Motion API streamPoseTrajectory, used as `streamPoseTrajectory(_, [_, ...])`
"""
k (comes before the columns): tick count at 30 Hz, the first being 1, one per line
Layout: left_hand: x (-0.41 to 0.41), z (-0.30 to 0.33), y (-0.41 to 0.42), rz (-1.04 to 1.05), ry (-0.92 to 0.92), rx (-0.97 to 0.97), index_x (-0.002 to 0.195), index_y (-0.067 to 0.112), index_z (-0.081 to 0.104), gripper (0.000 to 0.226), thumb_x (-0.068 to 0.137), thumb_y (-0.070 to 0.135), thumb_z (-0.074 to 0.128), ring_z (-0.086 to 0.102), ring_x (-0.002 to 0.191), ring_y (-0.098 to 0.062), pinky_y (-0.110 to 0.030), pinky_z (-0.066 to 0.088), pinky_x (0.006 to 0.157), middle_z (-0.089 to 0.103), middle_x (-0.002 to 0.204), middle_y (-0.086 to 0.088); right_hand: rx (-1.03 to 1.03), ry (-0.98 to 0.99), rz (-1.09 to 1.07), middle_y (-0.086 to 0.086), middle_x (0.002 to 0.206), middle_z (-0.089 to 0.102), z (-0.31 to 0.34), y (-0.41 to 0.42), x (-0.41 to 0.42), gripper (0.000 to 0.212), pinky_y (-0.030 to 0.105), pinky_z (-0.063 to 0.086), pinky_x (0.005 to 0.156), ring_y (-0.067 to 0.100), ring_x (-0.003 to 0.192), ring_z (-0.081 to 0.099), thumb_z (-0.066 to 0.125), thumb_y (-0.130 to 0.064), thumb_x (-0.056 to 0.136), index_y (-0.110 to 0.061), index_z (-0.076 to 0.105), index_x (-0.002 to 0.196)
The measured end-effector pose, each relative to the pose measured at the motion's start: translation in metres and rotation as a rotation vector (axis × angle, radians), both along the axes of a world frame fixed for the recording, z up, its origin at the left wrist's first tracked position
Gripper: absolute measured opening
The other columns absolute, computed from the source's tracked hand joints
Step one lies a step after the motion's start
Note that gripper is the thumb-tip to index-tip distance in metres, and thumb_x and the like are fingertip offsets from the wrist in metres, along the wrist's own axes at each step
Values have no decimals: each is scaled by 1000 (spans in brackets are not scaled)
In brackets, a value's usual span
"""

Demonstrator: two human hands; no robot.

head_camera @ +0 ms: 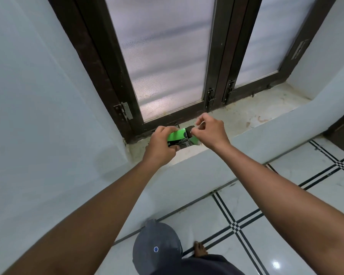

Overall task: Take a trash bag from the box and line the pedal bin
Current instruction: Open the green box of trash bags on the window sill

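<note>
**A:** ok so what's the count here? where's the box?

**B:** one box [179, 138], green with a black end, sitting over the window sill [246, 118] a bit above frame centre. Can't tell if it's resting on the sill or lifted just off it. One pedal bin [157, 249] too, grey round lid with a small blue dot, down at 6 o'clock on the floor, well apart from the box.

**A:** and the hands?

**B:** two, both on the box. left hand [161, 143] is at 9 o'clock of the box, fingers wrapped around its left end, clamped on it, knuckles up. right hand [211, 130] is at 3 o'clock of it, thumb and forefinger pinched together on something at the box's dark right end. Looks like a flap or the edge of a bag, too small to say which. The other fingers are curled in above.

**A:** arms?

**B:** both bare forearms stretch out long, coming in from 7 and 4 o'clock and meeting at the box. Wrists roughly straight.

**A:** anything else around?

**B:** two frosted window panes [163, 52] in dark brown frames at 12 o'clock, pale walls either side, white floor tiles [286, 195] with black double lines at 4 o'clock. One bare foot [201, 250] just right of the bin.
</note>
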State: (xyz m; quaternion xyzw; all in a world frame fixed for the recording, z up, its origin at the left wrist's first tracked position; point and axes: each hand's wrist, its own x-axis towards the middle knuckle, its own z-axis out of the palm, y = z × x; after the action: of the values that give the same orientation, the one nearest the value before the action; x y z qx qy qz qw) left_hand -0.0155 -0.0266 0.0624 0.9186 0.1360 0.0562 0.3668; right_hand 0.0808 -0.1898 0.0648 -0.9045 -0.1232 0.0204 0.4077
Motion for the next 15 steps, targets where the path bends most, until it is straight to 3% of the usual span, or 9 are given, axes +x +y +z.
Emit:
streamPoseTrajectory(4, [4,7,-1,-25,16,143,136,38,60,61,83,23,84,49,125,-18,-53,46,101,55,133,12,48,71,-102,0,82,70,-8,4,4,24,28,55,72,17,78,67,77,-35,90,-19,64,78])
streamPoseTrajectory(6, [7,16,-2,-54,14,304,140,40,58,60,86,23,79,45,130,-16,-52,37,102,54,139,14,199,313,-164,6,91,74,-14,6,8,22,33,62,73,22,85,72,75,-34,93,-17,67,80])
streamPoseTrajectory(9, [16,37,-11,-194,-27,660,139,37,59,57,87,18,72,44,135,-20,-56,30,102,56,143,10,568,734,-177,16,114,74,-23,9,6,19,35,63,72,28,92,72,61,-20,100,-8,73,109])
streamPoseTrajectory(12, [29,56,-31,-292,-44,912,127,33,67,49,82,15,74,48,128,-23,-55,28,96,62,133,7,803,905,-202,19,110,73,-24,13,2,23,41,61,90,27,89,69,53,-14,102,-6,70,115])
streamPoseTrajectory(15, [42,65,-40,-275,-44,961,124,32,69,49,79,14,77,49,125,-23,-55,27,94,63,127,7,979,1017,-250,18,102,71,-21,14,6,24,48,55,104,30,89,67,50,-21,104,-7,69,110])
